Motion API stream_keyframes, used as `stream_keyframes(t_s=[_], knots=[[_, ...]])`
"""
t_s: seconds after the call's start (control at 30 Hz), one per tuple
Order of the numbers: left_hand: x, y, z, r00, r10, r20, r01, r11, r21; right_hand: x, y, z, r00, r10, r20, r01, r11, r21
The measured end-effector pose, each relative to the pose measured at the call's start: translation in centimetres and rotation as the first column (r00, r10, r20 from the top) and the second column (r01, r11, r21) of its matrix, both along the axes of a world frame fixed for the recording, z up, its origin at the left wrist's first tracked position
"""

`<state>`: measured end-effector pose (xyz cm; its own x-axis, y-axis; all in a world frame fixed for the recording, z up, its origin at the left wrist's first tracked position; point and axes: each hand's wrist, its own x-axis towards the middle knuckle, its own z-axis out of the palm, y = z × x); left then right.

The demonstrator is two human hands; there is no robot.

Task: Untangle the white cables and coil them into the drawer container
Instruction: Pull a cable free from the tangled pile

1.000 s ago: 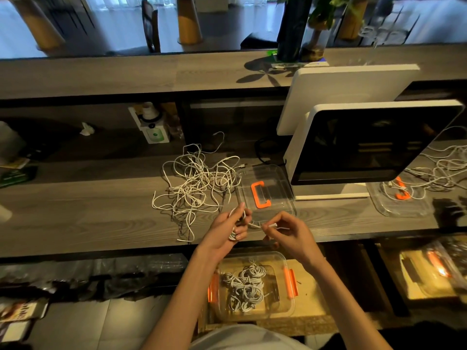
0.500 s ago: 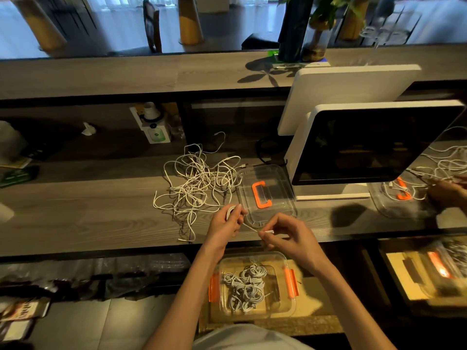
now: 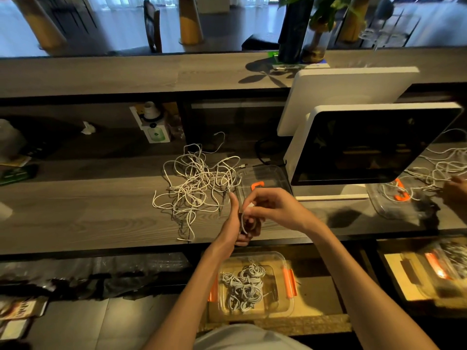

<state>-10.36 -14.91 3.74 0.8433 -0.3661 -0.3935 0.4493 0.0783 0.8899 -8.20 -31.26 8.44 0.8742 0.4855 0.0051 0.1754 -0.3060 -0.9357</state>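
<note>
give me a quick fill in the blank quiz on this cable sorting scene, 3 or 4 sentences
1. The tangled pile of white cables lies on the ____ desk.
2. The clear container below the desk edge has clips coloured ____.
3. The left hand and right hand both hold one white ____.
4. The clear lid with the orange handle lies to the ____ of the tangled pile.

Missing words: wooden; orange; cable; right
</note>
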Motion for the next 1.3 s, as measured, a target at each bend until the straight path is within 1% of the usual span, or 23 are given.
stream_keyframes(t_s=[0.07, 0.13, 0.27, 0.33, 0.4, 0.5, 0.53, 0.7, 0.87, 0.93, 1.0, 1.07, 1.2, 1.27, 1.3], knots=[[-0.3, 0.0, 0.4, 1.0, 0.006, 0.025, -0.006, 1.0, -0.018, 0.6, 0.2, -0.9, 0.998, -0.033, 0.051, 0.037, 0.996, -0.075], [-0.5, -0.1, 0.9, 1.0, -0.004, 0.014, 0.005, 0.999, -0.043, 0.8, 0.1, -1.8, 0.995, -0.075, 0.059, 0.081, 0.992, -0.102], [-0.1, 0.1, -0.2, 0.998, -0.009, -0.06, 0.003, 0.996, -0.095, 0.6, 0.0, -3.1, 0.99, -0.121, 0.072, 0.123, 0.992, -0.029], [-0.2, 0.1, -0.6, 0.998, 0.012, -0.067, -0.02, 0.992, -0.126, 0.4, -0.1, -3.5, 0.989, -0.134, 0.057, 0.135, 0.991, -0.019], [-0.4, -0.1, -0.7, 0.996, 0.074, -0.039, -0.078, 0.989, -0.123, 0.3, -0.1, -3.8, 0.989, -0.145, 0.04, 0.146, 0.989, -0.015], [-0.3, -0.4, -1.2, 0.975, 0.222, -0.02, -0.223, 0.974, -0.043, 0.1, 0.0, -4.1, 0.988, -0.146, 0.044, 0.148, 0.989, -0.027], [-0.3, -0.5, -1.3, 0.964, 0.263, -0.029, -0.264, 0.964, -0.041, 0.0, 0.1, -4.3, 0.988, -0.149, 0.051, 0.151, 0.988, -0.039], [0.2, -0.5, -1.8, 0.909, 0.402, -0.106, -0.414, 0.899, -0.142, -0.8, 0.6, -5.1, 0.978, -0.209, 0.008, 0.209, 0.976, -0.053], [0.5, -0.5, -1.7, 0.865, 0.471, -0.172, -0.5, 0.832, -0.238, -1.7, 1.4, -6.2, 0.93, -0.358, -0.082, 0.356, 0.934, -0.034], [0.4, -0.4, -1.6, 0.862, 0.467, -0.196, -0.505, 0.825, -0.254, -2.0, 1.8, -6.8, 0.908, -0.401, -0.121, 0.4, 0.916, -0.038], [0.2, -0.2, -1.8, 0.887, 0.429, -0.173, -0.461, 0.85, -0.254, -2.3, 2.0, -7.2, 0.893, -0.427, -0.142, 0.426, 0.904, -0.037], [0.1, -0.1, -2.0, 0.918, 0.383, -0.102, -0.396, 0.891, -0.222, -2.4, 2.2, -7.3, 0.881, -0.447, -0.155, 0.446, 0.894, -0.039], [-0.1, 0.2, -2.2, 0.939, 0.332, 0.09, -0.325, 0.942, -0.084, -2.6, 2.3, -7.3, 0.88, -0.458, -0.124, 0.453, 0.889, -0.065], [-0.2, 0.3, -2.0, 0.937, 0.328, 0.116, -0.327, 0.945, -0.026, -2.7, 2.4, -7.3, 0.878, -0.467, -0.107, 0.462, 0.884, -0.072], [-0.2, 0.2, -1.9, 0.935, 0.329, 0.135, -0.335, 0.942, 0.026, -2.8, 2.6, -7.3, 0.873, -0.477, -0.098, 0.472, 0.879, -0.073]])
